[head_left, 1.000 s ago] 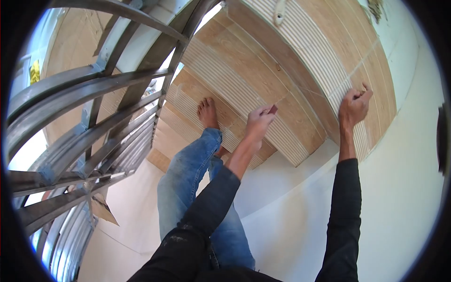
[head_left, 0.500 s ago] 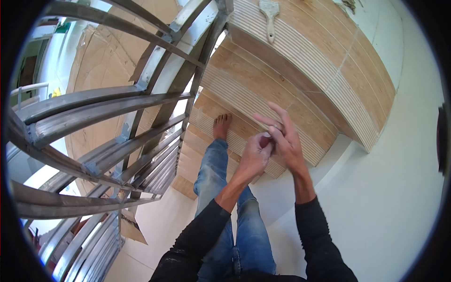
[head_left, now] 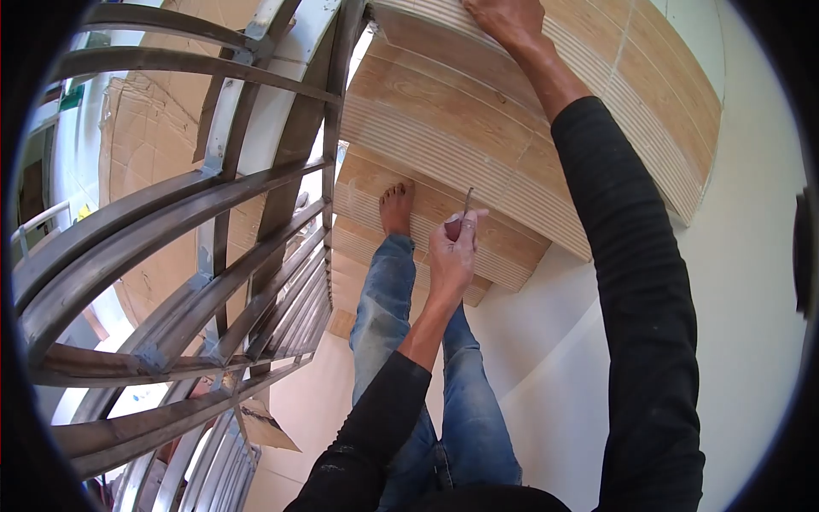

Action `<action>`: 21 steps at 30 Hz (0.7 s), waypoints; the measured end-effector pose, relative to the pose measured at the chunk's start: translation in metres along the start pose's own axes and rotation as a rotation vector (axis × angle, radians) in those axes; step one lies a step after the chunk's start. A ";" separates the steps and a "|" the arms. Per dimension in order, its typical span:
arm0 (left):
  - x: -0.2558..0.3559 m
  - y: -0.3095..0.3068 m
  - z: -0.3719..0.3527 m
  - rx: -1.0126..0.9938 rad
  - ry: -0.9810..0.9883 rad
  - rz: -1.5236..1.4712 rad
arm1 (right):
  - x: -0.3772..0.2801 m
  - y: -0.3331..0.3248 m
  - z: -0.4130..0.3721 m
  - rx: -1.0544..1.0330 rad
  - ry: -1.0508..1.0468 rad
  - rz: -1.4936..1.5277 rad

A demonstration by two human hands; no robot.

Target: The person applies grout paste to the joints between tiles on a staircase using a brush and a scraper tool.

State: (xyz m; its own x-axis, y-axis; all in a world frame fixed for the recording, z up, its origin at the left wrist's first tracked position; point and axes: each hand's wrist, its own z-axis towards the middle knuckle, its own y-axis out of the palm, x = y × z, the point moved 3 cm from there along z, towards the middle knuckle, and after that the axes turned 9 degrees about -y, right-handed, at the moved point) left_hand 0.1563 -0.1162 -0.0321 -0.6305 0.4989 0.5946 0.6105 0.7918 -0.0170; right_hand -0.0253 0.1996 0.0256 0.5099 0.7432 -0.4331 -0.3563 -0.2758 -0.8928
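My left hand [head_left: 454,254] is closed around a small tool, its dark red handle [head_left: 453,227] in my fist. The tool's thin metal shaft [head_left: 469,201] points up and away from me, above the wooden-look stair tread. My right hand [head_left: 510,19] is stretched far forward to the upper step [head_left: 589,51], at the top edge of the view. Its fingers are mostly cut off by the frame, so whether they grip anything is hidden. The paintbrush seen earlier on that step does not show now.
A bare metal railing [head_left: 205,183] runs along the left, with cardboard [head_left: 158,145] behind it. Tiled stairs with ribbed edges [head_left: 444,158] rise ahead. My bare foot [head_left: 397,209] stands on a lower tread. A white wall [head_left: 734,341] closes off the right.
My hands have separated: the right reached forward to the upper step where the paintbrush lay, while the left stayed low with the red-handled tool. The view has tilted slightly.
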 end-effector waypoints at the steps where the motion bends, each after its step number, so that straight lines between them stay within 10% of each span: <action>1: 0.001 -0.001 0.001 -0.027 0.007 -0.113 | 0.002 0.005 0.001 0.041 -0.063 0.030; 11: 0.001 -0.012 0.002 -0.331 -0.034 -0.747 | 0.009 -0.087 -0.084 0.494 0.005 0.500; 21: -0.022 0.003 -0.001 -0.516 -0.256 -0.770 | 0.014 -0.083 -0.366 0.212 0.632 1.091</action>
State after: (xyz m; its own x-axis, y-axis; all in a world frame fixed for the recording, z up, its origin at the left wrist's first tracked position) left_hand 0.1727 -0.1259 -0.0443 -0.9948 0.0169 0.1003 0.0824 0.7126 0.6967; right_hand 0.2984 0.0099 0.0481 0.1368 -0.2398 -0.9611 -0.9108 -0.4121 -0.0268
